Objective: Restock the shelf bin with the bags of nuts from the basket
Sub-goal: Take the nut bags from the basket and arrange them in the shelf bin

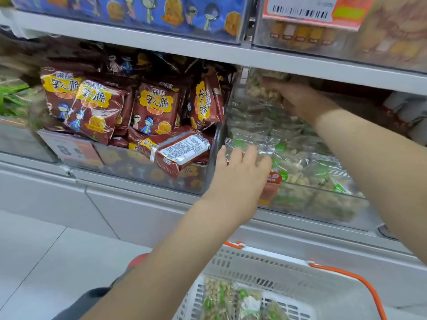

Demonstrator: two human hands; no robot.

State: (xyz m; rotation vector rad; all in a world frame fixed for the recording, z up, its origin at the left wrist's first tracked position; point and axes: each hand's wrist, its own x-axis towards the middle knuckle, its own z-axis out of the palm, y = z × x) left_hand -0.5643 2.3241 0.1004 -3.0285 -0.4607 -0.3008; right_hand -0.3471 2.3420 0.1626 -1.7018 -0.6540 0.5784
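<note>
A clear shelf bin (323,211) holds several clear bags of nuts (307,167) with green dots. My right hand (300,100) reaches deep into the top of the bin, under the shelf above, and grips a bag of nuts (265,86). At the bin's left front corner my left hand (240,167) rests with fingers spread on the top bags and holds nothing. Below stands a white basket (265,266) with orange handles, and a few bags of nuts (233,299) lie in it.
The bin to the left holds several dark red snack packs (147,112). A grey shelf board (277,58) hangs low over the bins. Above it sit blue snack packs (161,12) and a bin with an orange price label (307,12). Pale floor tiles (46,250) lie at lower left.
</note>
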